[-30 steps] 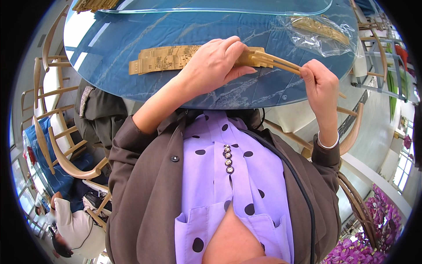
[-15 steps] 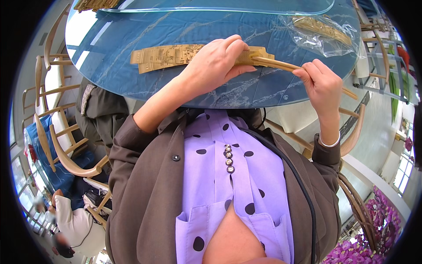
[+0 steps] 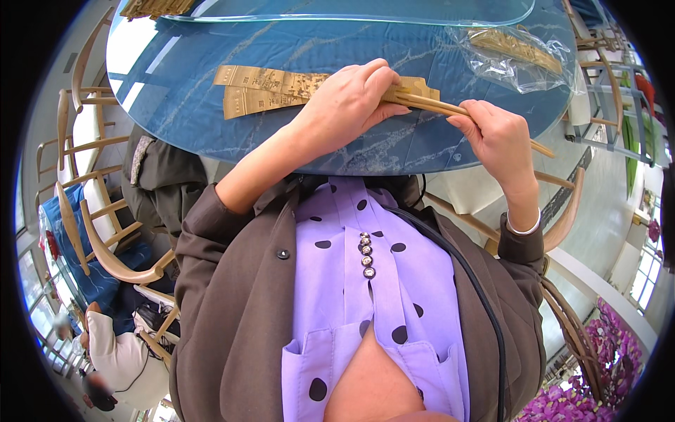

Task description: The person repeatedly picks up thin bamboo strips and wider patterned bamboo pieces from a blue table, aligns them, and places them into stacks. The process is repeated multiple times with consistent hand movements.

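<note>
Over the blue marbled table, my left hand (image 3: 348, 102) is closed on a brown printed paper chopstick sleeve (image 3: 287, 81), thumb below and fingers above. A second brown sleeve (image 3: 253, 103) lies partly under it, and their left ends fan apart. My right hand (image 3: 498, 133) pinches a pair of wooden chopsticks (image 3: 434, 105) between thumb and fingers. The tips of the chopsticks reach the sleeve's opening beside my left thumb; my left fingers hide how far in they go. Their other ends stick out past my right hand, beyond the table edge.
A clear plastic bag (image 3: 520, 60) with brown sleeves inside lies at the far right of the table (image 3: 176, 105). A bundle of brown sleeves (image 3: 155, 7) sits at the far left, beside a raised glass disc (image 3: 351, 17). Wooden chairs (image 3: 119, 253) stand around.
My right hand has moved left with the chopsticks, closer to my left hand. The left ends of the two sleeves have shifted slightly upward and apart.
</note>
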`<state>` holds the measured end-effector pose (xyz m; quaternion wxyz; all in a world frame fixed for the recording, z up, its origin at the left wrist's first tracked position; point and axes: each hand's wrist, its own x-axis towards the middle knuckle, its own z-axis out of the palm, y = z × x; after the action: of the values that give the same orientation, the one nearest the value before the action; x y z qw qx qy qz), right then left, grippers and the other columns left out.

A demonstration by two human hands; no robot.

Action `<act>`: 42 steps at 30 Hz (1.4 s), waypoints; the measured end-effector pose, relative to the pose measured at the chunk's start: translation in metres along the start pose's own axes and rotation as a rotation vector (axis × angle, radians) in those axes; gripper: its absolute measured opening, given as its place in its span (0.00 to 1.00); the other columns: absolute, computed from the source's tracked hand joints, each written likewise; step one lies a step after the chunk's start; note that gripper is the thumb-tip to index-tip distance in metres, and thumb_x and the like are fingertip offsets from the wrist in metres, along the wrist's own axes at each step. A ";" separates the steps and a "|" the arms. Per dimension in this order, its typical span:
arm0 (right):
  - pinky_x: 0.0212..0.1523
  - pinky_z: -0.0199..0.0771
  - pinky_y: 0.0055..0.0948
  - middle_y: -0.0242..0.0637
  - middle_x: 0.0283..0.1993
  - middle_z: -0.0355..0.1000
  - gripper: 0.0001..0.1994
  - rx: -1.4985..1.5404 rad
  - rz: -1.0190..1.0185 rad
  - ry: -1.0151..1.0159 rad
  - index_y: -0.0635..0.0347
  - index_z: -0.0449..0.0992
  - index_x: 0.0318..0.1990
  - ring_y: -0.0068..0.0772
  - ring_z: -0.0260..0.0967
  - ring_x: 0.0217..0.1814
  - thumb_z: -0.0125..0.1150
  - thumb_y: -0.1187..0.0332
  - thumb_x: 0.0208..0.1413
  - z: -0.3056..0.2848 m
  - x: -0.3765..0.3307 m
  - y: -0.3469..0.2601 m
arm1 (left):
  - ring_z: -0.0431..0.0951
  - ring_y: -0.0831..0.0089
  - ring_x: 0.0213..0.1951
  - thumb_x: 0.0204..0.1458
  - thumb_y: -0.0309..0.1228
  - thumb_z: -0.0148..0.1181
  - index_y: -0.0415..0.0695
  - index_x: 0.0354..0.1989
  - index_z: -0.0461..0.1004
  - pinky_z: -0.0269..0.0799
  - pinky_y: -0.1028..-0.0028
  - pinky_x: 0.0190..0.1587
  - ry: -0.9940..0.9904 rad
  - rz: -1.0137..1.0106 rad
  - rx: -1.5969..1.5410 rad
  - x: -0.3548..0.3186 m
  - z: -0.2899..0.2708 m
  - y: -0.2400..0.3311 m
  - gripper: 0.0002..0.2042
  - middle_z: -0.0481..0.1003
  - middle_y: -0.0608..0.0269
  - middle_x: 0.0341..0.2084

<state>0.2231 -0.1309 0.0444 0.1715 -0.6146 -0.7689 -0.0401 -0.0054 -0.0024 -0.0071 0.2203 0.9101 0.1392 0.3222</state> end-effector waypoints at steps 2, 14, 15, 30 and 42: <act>0.20 0.63 0.34 0.35 0.21 0.67 0.17 0.015 0.016 0.010 0.58 0.72 0.29 0.39 0.65 0.20 0.64 0.53 0.58 0.002 -0.001 -0.001 | 0.73 0.56 0.39 0.52 0.42 0.67 0.40 0.42 0.69 0.69 0.61 0.45 0.050 0.081 0.063 0.002 -0.001 -0.002 0.20 0.71 0.56 0.37; 0.24 0.68 0.34 0.40 0.26 0.73 0.13 0.225 0.235 0.067 0.60 0.77 0.34 0.44 0.71 0.24 0.63 0.58 0.61 0.006 -0.007 -0.047 | 0.52 0.89 0.18 0.71 0.40 0.45 0.37 0.40 0.78 0.47 0.82 0.21 0.443 -0.802 -1.038 -0.031 0.010 0.057 0.20 0.62 0.77 0.16; 0.24 0.69 0.34 0.40 0.27 0.74 0.13 0.234 0.217 0.082 0.61 0.77 0.36 0.44 0.72 0.25 0.63 0.59 0.61 0.009 -0.007 -0.053 | 0.51 0.89 0.18 0.71 0.41 0.45 0.37 0.41 0.78 0.46 0.82 0.21 0.509 -0.791 -1.067 -0.025 0.010 0.060 0.20 0.60 0.78 0.16; 0.28 0.74 0.36 0.42 0.32 0.75 0.13 0.107 0.296 0.118 0.65 0.75 0.44 0.46 0.74 0.29 0.59 0.62 0.65 0.026 -0.003 -0.099 | 0.50 0.92 0.20 0.71 0.39 0.45 0.37 0.45 0.79 0.43 0.83 0.22 0.643 -0.716 -1.056 -0.009 0.002 0.063 0.18 0.58 0.81 0.18; 0.28 0.70 0.30 0.41 0.32 0.70 0.20 0.372 0.172 0.222 0.63 0.73 0.61 0.38 0.68 0.26 0.62 0.76 0.60 0.007 -0.012 -0.087 | 0.64 0.88 0.28 0.69 0.37 0.51 0.38 0.37 0.79 0.61 0.83 0.30 0.772 -0.478 -0.955 0.009 -0.074 0.029 0.15 0.75 0.72 0.29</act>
<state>0.1403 -0.1616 0.0473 0.3681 -0.6275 -0.6843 0.0495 -0.0436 -0.0009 0.0632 0.5997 0.4755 0.2481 0.5939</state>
